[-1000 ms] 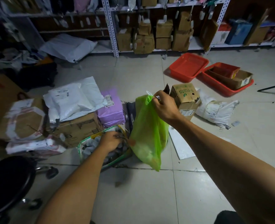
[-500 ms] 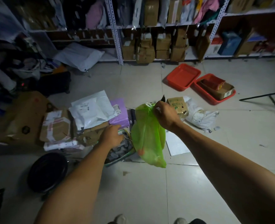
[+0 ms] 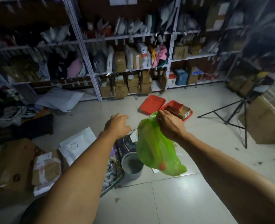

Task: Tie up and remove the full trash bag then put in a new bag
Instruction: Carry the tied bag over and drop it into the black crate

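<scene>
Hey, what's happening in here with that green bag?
A person is changing the trash. Their right hand grips the knotted top of a full green trash bag and holds it in the air, clear of the small grey bin on the floor below. The bin looks unlined, so no new bag is in yet. The left hand hovers open beside the bag, holding nothing. Parcels lie around on the floor.

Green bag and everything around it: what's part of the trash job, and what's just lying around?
Job: green bag, held by right hand; grey bin; left hand.
Lying about: red trays, parcels, tripod, shelves.
</scene>
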`<state>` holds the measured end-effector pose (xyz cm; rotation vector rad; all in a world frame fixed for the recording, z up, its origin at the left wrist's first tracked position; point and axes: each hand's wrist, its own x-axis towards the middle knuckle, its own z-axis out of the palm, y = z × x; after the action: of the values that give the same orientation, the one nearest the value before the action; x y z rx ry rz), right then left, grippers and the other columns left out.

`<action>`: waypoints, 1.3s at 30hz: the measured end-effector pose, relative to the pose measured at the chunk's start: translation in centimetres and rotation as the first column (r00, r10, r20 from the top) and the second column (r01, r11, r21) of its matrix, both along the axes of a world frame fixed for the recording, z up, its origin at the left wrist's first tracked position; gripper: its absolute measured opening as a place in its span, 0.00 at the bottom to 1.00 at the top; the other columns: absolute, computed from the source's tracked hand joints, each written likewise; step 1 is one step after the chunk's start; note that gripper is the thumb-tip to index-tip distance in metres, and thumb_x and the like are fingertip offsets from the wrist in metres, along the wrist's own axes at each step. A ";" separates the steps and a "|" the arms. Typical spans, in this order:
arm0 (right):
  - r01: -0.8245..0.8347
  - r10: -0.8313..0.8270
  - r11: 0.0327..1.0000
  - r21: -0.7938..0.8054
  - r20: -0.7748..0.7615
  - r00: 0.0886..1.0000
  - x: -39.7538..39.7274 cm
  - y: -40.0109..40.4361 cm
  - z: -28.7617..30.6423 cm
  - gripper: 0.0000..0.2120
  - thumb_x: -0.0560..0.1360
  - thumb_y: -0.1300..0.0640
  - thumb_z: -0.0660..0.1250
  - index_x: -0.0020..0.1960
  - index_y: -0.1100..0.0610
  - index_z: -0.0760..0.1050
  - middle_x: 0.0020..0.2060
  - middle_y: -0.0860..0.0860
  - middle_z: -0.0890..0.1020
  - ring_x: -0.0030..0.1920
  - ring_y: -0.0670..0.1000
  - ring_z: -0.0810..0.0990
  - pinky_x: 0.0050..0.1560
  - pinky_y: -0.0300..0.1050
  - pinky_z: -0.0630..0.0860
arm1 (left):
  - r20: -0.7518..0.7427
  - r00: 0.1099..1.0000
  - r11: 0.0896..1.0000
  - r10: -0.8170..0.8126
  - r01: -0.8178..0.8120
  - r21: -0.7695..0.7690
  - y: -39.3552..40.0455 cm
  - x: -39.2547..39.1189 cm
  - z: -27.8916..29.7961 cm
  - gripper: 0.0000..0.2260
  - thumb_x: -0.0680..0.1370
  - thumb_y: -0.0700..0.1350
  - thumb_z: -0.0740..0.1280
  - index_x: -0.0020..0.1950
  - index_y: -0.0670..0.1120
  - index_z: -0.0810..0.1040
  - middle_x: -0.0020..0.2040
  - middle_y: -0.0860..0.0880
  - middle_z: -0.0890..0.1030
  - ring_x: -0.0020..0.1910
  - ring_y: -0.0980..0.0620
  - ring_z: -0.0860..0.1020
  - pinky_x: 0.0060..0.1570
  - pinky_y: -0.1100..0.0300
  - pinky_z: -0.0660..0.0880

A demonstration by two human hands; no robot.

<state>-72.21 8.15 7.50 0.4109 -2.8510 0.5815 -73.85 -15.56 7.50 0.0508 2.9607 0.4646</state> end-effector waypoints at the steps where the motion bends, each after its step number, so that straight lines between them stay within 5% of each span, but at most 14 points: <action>1: 0.043 -0.043 0.999 0.008 -0.005 0.999 1.1 1.1 0.3 0.07 0.79 0.52 0.59 0.51 0.54 0.71 0.50 0.56 0.78 0.47 0.62 0.78 0.36 0.51 0.71 | -0.008 0.999 0.999 -0.038 0.038 0.005 1.1 0.2 0.3 0.27 0.73 0.52 0.68 0.72 0.50 0.70 0.70 0.42 0.71 0.67 0.39 0.69 0.65 0.49 0.70; 10: 0.450 -0.449 0.893 -0.026 0.025 0.893 13.1 12.2 1.9 0.04 0.76 0.55 0.58 0.47 0.51 0.71 0.49 0.55 0.78 0.46 0.61 0.77 0.38 0.48 0.66 | -0.054 0.890 0.889 -0.453 0.455 0.054 15.1 4.2 1.5 0.25 0.73 0.51 0.67 0.70 0.48 0.73 0.66 0.42 0.74 0.65 0.41 0.73 0.64 0.51 0.71; 18: 0.740 -0.736 0.669 -0.067 0.081 0.672 26.1 24.1 1.0 0.08 0.79 0.49 0.57 0.50 0.50 0.72 0.52 0.53 0.78 0.50 0.61 0.77 0.42 0.49 0.68 | -0.048 0.718 0.716 -0.694 0.696 0.057 31.0 12.2 0.6 0.22 0.74 0.50 0.68 0.68 0.47 0.75 0.65 0.44 0.78 0.65 0.44 0.74 0.63 0.56 0.70; 25: 0.865 -0.860 0.495 -0.076 0.099 0.501 36.7 35.9 -0.3 0.09 0.79 0.50 0.58 0.52 0.54 0.72 0.54 0.54 0.78 0.53 0.61 0.77 0.42 0.48 0.65 | -0.033 0.529 0.527 -0.848 0.849 0.043 47.4 20.2 -1.6 0.22 0.76 0.49 0.67 0.68 0.46 0.74 0.65 0.44 0.77 0.65 0.44 0.73 0.63 0.55 0.70; 31: 0.939 -0.926 0.329 -0.104 0.160 0.342 43.2 45.2 -1.8 0.08 0.79 0.52 0.57 0.52 0.55 0.72 0.55 0.56 0.78 0.54 0.61 0.77 0.50 0.53 0.72 | 0.004 0.387 0.387 -0.922 0.922 0.028 58.2 26.0 -3.3 0.21 0.75 0.50 0.67 0.68 0.48 0.73 0.63 0.44 0.77 0.64 0.43 0.73 0.62 0.54 0.71; 39: 0.982 -0.970 0.142 -0.126 0.181 0.164 46.8 58.8 -3.5 0.07 0.79 0.53 0.55 0.50 0.53 0.71 0.53 0.56 0.79 0.51 0.61 0.77 0.47 0.52 0.73 | -0.007 0.288 0.288 -0.957 0.957 0.028 73.5 26.7 -4.3 0.21 0.76 0.47 0.67 0.68 0.45 0.73 0.64 0.41 0.77 0.63 0.42 0.74 0.63 0.53 0.71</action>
<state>-25.42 66.94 3.95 -1.5019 -2.2480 0.5361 -47.20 57.98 3.25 1.7224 2.2291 0.2702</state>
